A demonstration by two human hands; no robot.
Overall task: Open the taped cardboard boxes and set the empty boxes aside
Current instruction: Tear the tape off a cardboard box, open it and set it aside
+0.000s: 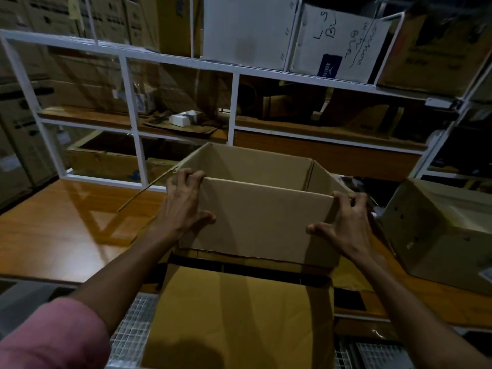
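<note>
An open brown cardboard box (pixel 262 217) stands in front of me at the edge of a wooden table (pixel 66 230), its flaps up and its inside hidden from here. My left hand (pixel 183 203) grips the top left corner of the near flap, fingers curled over the edge and thumb on the front. At the top right corner, my right hand (pixel 346 222) holds the same flap the same way. A wide cardboard flap (pixel 239 318) hangs down toward me below a dark gap.
Another cardboard box (pixel 442 230) lies tilted on the table at the right. A white metal shelf frame (pixel 231 107) with stacked boxes stands behind the table. A thin cardboard strip (pixel 141 193) lies to the left of the box. Wire mesh (pixel 130 334) shows below.
</note>
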